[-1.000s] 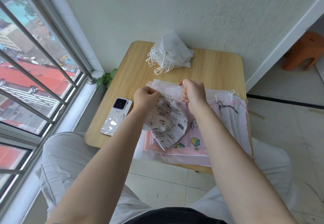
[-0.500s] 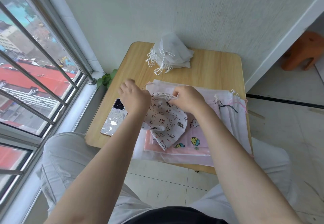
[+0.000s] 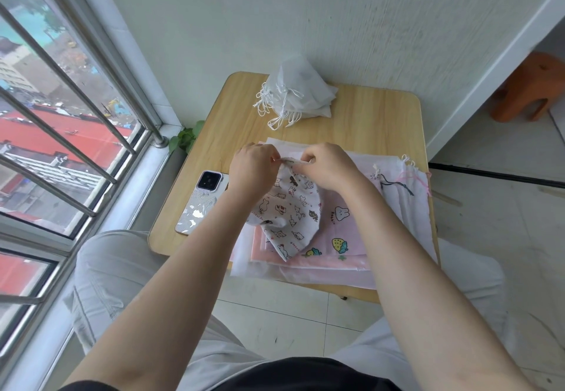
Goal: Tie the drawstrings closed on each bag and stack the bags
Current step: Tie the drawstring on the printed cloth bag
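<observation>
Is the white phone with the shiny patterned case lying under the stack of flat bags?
No, the white phone lies bare on the wooden table, left of the stack of flat bags.

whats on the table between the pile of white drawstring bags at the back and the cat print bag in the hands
In the head view, mostly bare wooden table, then the far edge of the flat white and pink bags lying under the cat-print bag.
</observation>
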Tool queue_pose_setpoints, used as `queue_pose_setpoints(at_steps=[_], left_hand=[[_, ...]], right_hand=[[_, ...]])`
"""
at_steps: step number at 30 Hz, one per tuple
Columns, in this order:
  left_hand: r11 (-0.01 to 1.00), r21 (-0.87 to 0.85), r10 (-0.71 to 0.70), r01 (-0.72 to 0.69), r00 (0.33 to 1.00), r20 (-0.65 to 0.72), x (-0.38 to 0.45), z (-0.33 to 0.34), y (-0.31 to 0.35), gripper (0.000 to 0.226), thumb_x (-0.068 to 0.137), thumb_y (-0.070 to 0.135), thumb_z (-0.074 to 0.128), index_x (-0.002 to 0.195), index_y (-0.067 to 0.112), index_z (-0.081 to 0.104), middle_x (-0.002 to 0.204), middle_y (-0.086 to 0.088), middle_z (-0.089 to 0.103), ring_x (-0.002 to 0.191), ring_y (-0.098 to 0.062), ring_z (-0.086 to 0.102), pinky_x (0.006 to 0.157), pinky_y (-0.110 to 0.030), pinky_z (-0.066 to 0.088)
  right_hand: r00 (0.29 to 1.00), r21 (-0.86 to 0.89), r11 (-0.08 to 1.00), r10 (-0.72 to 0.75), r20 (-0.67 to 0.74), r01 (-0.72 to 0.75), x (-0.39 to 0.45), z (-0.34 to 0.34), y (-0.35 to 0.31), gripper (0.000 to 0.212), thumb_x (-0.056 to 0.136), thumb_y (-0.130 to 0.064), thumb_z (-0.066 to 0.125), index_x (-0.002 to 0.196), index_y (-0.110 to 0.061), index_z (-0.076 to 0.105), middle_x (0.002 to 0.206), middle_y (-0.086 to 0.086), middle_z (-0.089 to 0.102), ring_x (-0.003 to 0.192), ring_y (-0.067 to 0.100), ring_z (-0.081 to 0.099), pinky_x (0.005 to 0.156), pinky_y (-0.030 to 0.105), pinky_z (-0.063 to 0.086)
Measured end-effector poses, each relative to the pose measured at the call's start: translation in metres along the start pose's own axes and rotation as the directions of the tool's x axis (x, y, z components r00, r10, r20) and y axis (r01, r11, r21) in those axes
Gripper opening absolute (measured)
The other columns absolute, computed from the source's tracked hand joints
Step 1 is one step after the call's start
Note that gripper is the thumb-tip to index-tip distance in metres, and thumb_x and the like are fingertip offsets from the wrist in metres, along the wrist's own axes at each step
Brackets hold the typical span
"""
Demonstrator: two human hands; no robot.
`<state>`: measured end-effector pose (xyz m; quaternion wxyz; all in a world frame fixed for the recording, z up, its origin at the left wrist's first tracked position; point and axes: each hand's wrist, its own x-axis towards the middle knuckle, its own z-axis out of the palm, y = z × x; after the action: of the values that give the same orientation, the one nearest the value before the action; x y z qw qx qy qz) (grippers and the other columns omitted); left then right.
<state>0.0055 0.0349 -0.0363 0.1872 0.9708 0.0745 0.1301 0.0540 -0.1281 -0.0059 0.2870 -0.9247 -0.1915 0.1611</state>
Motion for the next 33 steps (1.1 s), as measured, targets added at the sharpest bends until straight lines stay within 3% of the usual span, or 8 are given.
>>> queue_pose_setpoints(at_steps=[5, 10, 14, 17, 20, 28, 31, 33], left_hand=[[0.991, -0.086, -0.084, 0.098, 0.985, 0.153, -0.001, -0.006, 0.006, 0.022, 0.098, 0.018, 0.044, 0.097, 0.006, 0.062, 0.087, -0.005, 0.064, 0.077, -0.024, 0.057, 0.067, -0.036, 0.047], [0.940, -0.268, -0.136, 0.213, 0.951, 0.278, -0.001, -0.019, 0.018, 0.024, 0.095, 0.023, 0.048, 0.086, 0.004, 0.059, 0.069, 0.000, 0.053, 0.060, -0.015, 0.044, 0.056, -0.028, 0.036], [0.746, -0.565, -0.167, 0.353, 0.920, 0.354, -0.001, -0.028, 0.020, 0.022, 0.094, 0.027, 0.060, 0.082, 0.011, 0.069, 0.053, 0.012, 0.047, 0.046, -0.006, 0.038, 0.051, -0.021, 0.032], [0.701, -0.621, -0.168, 0.351, 0.927, 0.335, -0.005, -0.026, 0.021, 0.018, 0.094, 0.022, 0.063, 0.090, 0.008, 0.072, 0.047, 0.015, 0.048, 0.042, 0.000, 0.038, 0.050, -0.018, 0.031], [0.597, -0.703, -0.155, 0.387, 0.915, 0.372, -0.008, -0.025, 0.021, 0.018, 0.095, 0.016, 0.062, 0.098, 0.001, 0.072, 0.053, 0.000, 0.049, 0.041, -0.008, 0.035, 0.046, -0.019, 0.030], [0.578, -0.730, -0.234, 0.364, 0.931, 0.279, -0.011, -0.022, 0.024, 0.023, 0.088, 0.025, 0.072, 0.091, 0.003, 0.078, 0.072, -0.006, 0.070, 0.037, 0.001, 0.043, 0.045, -0.008, 0.033], [0.644, -0.672, -0.227, 0.366, 0.930, 0.289, -0.009, -0.018, 0.020, 0.018, 0.093, 0.021, 0.065, 0.098, 0.007, 0.076, 0.063, 0.007, 0.063, 0.040, 0.001, 0.043, 0.047, -0.011, 0.035], [0.711, -0.612, -0.201, 0.346, 0.934, 0.294, -0.008, -0.015, 0.018, 0.019, 0.096, 0.016, 0.060, 0.104, 0.008, 0.075, 0.067, 0.008, 0.064, 0.043, 0.005, 0.048, 0.050, -0.007, 0.036]], right_hand=[[0.999, 0.099, 0.995, 0.005, -0.047, 0.000, 0.000, 0.000, 0.000, 0.042, 0.084, -0.055, 0.062, 0.078, -0.013, 0.066, 0.074, -0.006, 0.061, 0.075, 0.018, 0.058, 0.067, 0.033, 0.048], [0.999, 0.050, 0.999, -0.007, -0.046, 0.009, 0.001, 0.002, 0.001, 0.032, 0.090, -0.045, 0.061, 0.080, -0.014, 0.062, 0.073, -0.006, 0.059, 0.070, 0.013, 0.053, 0.062, 0.031, 0.043], [0.999, 0.043, 0.999, -0.021, -0.048, 0.023, 0.001, 0.004, 0.001, 0.026, 0.091, -0.043, 0.060, 0.078, -0.021, 0.063, 0.069, -0.008, 0.056, 0.063, 0.008, 0.050, 0.055, 0.029, 0.037], [0.999, 0.043, 0.998, -0.037, -0.023, 0.038, 0.001, 0.004, -0.002, 0.023, 0.092, -0.039, 0.059, 0.082, -0.021, 0.069, 0.068, -0.007, 0.060, 0.064, 0.010, 0.055, 0.056, 0.029, 0.040], [0.999, 0.043, 0.998, -0.038, -0.006, 0.038, 0.001, 0.003, -0.002, 0.022, 0.092, -0.037, 0.059, 0.084, -0.019, 0.071, 0.073, -0.006, 0.065, 0.070, 0.014, 0.060, 0.061, 0.031, 0.046], [0.998, 0.106, 0.994, -0.043, 0.035, 0.039, -0.004, 0.008, -0.010, 0.024, 0.089, -0.034, 0.065, 0.084, -0.011, 0.069, 0.079, 0.005, 0.069, 0.071, 0.017, 0.060, 0.066, 0.032, 0.047], [1.000, 0.119, 0.993, -0.010, 0.010, 0.009, -0.005, 0.008, -0.009, 0.030, 0.089, -0.038, 0.065, 0.081, -0.010, 0.067, 0.075, 0.000, 0.062, 0.068, 0.016, 0.056, 0.063, 0.031, 0.043], [0.999, 0.149, 0.989, -0.006, 0.047, -0.001, -0.004, 0.007, -0.008, 0.027, 0.090, -0.032, 0.064, 0.082, -0.006, 0.067, 0.072, -0.003, 0.059, 0.064, 0.013, 0.053, 0.060, 0.029, 0.041]])
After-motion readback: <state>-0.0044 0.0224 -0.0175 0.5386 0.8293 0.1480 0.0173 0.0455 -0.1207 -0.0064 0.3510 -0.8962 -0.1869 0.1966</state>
